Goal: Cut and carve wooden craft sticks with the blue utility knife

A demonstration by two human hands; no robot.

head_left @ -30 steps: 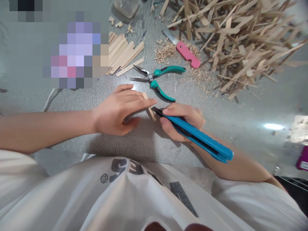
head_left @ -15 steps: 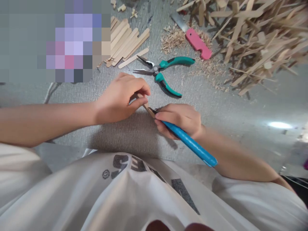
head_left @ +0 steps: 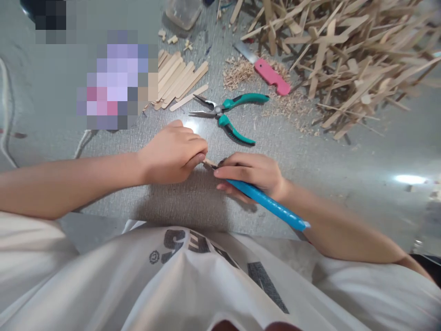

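My left hand point(head_left: 175, 156) is closed around a short wooden stick point(head_left: 208, 163), pinching it against the grey textured mat point(head_left: 193, 197). Only the stick's end shows between the two hands. My right hand point(head_left: 253, 174) grips a blue utility knife point(head_left: 272, 207), its tip meeting the stick's exposed end. The knife's handle runs back to the lower right over my wrist.
Teal-handled needle-nose pliers point(head_left: 227, 115) lie open just beyond my hands. A row of flat wooden sticks point(head_left: 179, 80) lies at the back left, a pink-handled knife point(head_left: 268, 76) on wood shavings point(head_left: 237, 71) behind, and a big heap of sticks point(head_left: 344, 50) at the back right.
My left hand went from flat fingers on the stick to a closed pinch. The right hand rolled the knife lower, so the handle lies flatter, with the tip still at the stick.
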